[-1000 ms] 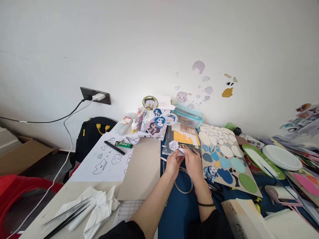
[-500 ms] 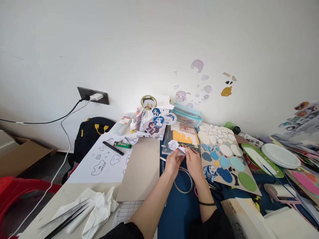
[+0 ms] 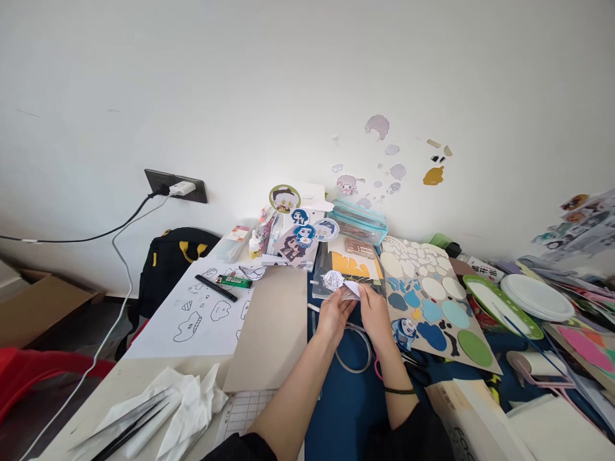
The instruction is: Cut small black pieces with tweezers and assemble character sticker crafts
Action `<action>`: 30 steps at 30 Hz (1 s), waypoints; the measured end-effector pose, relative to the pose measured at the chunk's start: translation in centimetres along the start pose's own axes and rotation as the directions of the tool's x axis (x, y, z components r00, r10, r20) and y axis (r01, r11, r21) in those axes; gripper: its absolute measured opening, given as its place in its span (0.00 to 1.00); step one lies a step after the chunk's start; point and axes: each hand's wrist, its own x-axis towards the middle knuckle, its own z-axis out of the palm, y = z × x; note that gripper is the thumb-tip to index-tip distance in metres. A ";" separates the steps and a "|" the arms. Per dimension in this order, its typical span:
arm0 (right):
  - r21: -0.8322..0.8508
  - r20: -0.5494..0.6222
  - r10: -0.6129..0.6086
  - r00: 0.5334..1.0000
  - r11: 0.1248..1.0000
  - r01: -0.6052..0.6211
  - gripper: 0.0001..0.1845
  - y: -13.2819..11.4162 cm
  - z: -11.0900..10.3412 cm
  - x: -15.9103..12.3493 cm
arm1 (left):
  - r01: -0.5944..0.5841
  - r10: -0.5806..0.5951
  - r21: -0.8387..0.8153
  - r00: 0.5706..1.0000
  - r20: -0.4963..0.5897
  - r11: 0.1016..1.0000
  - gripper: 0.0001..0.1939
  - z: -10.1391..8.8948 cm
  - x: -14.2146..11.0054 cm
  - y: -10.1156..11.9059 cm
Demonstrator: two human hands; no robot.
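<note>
Both my hands meet over the blue mat at the middle of the table, closed on a small white paper piece (image 3: 353, 289). My left hand (image 3: 335, 314) grips it from the left with the fingers curled beneath. My right hand (image 3: 374, 310) pinches its right side. Just beyond them lies a clear plastic bag (image 3: 321, 289) with a round line-drawn paper cutout (image 3: 333, 280) and yellow paper shapes (image 3: 353, 263). Below my hands, a metal ring (image 3: 354, 349) rests on the mat. Dark scissors (image 3: 416, 369) with a pink loop beside them are partly hidden by my right forearm.
A grey board (image 3: 271, 326) and a sheet of drawings (image 3: 192, 314) lie to the left, with tweezers (image 3: 129, 426) on crumpled tissue (image 3: 189, 403) nearer. On the right are a board of cut shapes (image 3: 473, 307), a green-rimmed tray (image 3: 500, 306) and a tape roller (image 3: 542, 366).
The white paper piece has tilted and shows more of its face between my fingers. My hands stay nearly in place; the whole view has shifted slightly.
</note>
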 end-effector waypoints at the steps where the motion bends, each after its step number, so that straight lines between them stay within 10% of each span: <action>1: 0.009 0.001 0.010 1.000 1.000 -0.010 0.23 -0.1 0.0 0.0 | 0.000 0.000 0.000 1.000 0.002 1.000 0.10 0.0 0.0 0.0; 30: 0.319 -0.050 0.247 0.968 0.922 -0.219 0.24 0.3 0.2 0.3 | 0.030 -0.030 0.026 1.000 0.003 0.999 0.12 0.1 -0.1 0.2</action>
